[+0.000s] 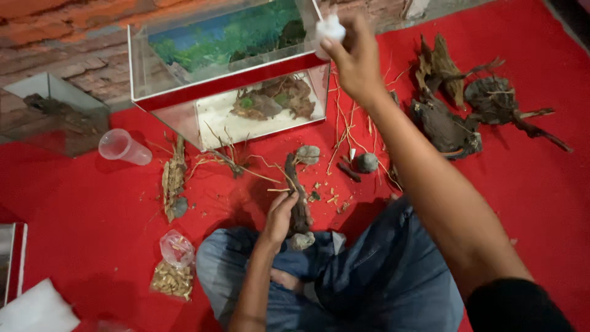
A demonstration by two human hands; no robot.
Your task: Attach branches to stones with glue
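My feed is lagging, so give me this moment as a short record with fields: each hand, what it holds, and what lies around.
left hand: grips a dark driftwood stick standing on the red cloth, a small stone at its base
right hand: raised, holds a small white bottle above the glass tank
tank contents: white sand, wood and green plants
cloth, left: clear plastic cup, bag of tan pieces
cloth, right: large driftwood pieces
centre: grey stone, thin twigs

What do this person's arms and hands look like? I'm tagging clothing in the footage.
Both forearms are bare. The right arm shows a black sleeve edge near the upper arm. The left hand and right hand wear no gloves; no rings or watch visible.
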